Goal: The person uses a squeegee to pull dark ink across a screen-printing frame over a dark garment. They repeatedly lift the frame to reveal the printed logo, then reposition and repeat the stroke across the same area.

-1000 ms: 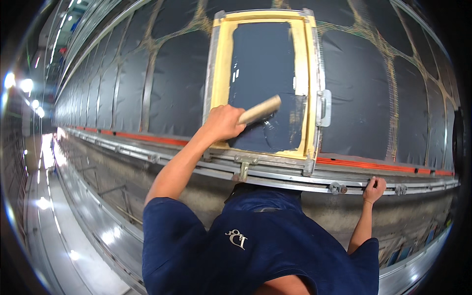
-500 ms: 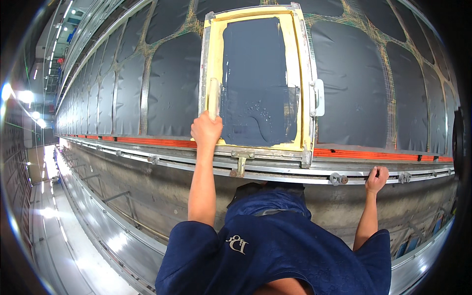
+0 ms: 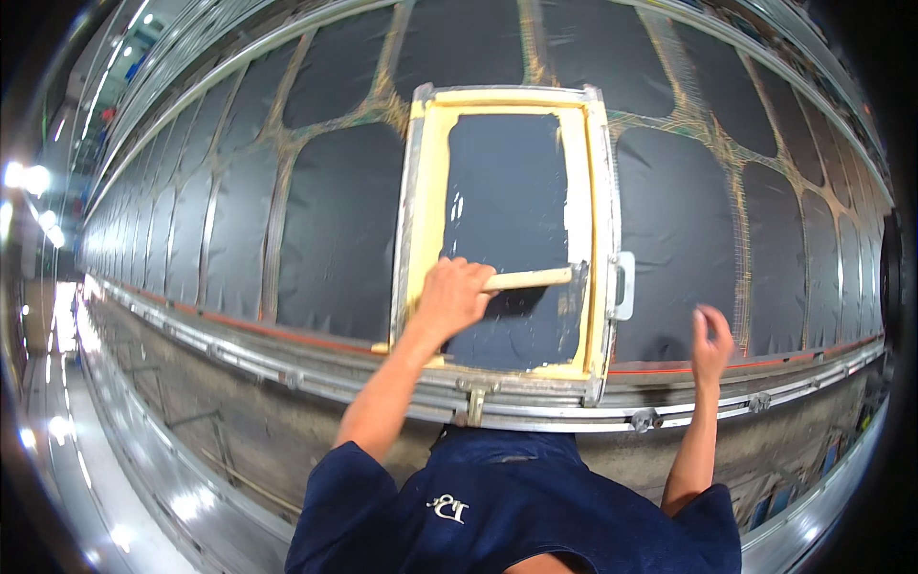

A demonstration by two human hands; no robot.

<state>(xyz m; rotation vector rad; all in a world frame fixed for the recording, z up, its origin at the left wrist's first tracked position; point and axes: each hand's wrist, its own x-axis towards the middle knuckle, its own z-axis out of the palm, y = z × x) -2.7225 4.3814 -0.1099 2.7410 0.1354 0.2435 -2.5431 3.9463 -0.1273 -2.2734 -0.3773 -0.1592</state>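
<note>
My left hand [image 3: 454, 295] is wrapped round the left end of a pale wooden-handled squeegee [image 3: 531, 279]. The squeegee lies crosswise over dark grey ink [image 3: 507, 182] inside a screen printing frame [image 3: 411, 210] with a yellow inner border. Its blade edge is in shadow, so how firmly it touches the mesh cannot be told. Away to the right of the frame, my right hand [image 3: 712, 346] is raised over the near edge of the dark sheeting, holding nothing, its thumb and fingers apart.
A long table covered with black panels [image 3: 344, 210] stretches to both sides, with yellowish mesh strips between them. Along its near edge runs a metal rail [image 3: 555, 417] with bolted stops. A light handle [image 3: 623, 285] juts from the frame's right side.
My left hand has brought the squeegee from upright along the frame's left side to crosswise over the ink. My right hand has come off the rail and opened. The view has shifted.
</note>
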